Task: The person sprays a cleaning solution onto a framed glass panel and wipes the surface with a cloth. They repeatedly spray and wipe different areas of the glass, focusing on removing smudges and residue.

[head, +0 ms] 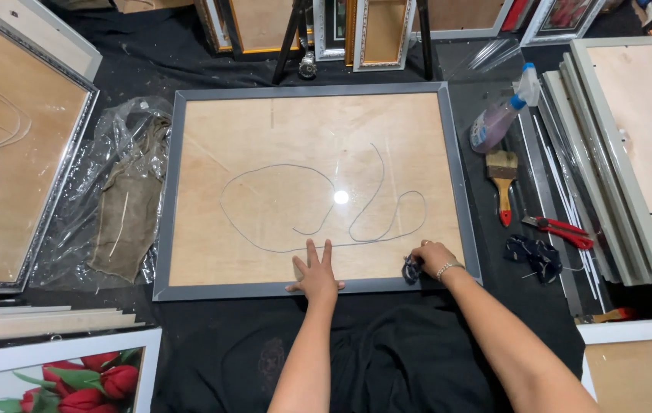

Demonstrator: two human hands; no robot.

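Black cloth (pixel 387 367) lies nearest the camera, draped over the surface under both forearms. Just beyond it sits a large grey picture frame (pixel 460 176), glass side up over a plywood-coloured backing, its long axis running left to right and its near rail directly under the fingers.

The left hand (pixel 317 277) lies flat on the near rail, fingers (pixel 311 254) spread open and extended onto the glass, gripping nothing. The right hand (pixel 431 256), wearing a bracelet, has its fingers closed on a small dark rag (pixel 411 269), pressed to the glass at the near right corner of the frame.

Beyond the fingertips of both hands, a thin grey cord (pixel 265 170) loops in loose curves across the middle of the panel; whether it rests above or beneath the glass cannot be told.

Progress, as a judgement: wiping is in hand at the near right corner only. No smears or wiped zones are visible, so the share of glass already treated cannot be determined.

Right of the right-hand fingers, well apart: a spray bottle (pixel 496 122), a red-handled paintbrush (pixel 502 183), a red utility knife (pixel 559 229), a second dark rag (pixel 532 254). Left of the left-hand fingers: crumpled clear plastic (pixel 112 145) over brown sacking (pixel 129 206). Other frames (pixel 624 153) are stacked around.
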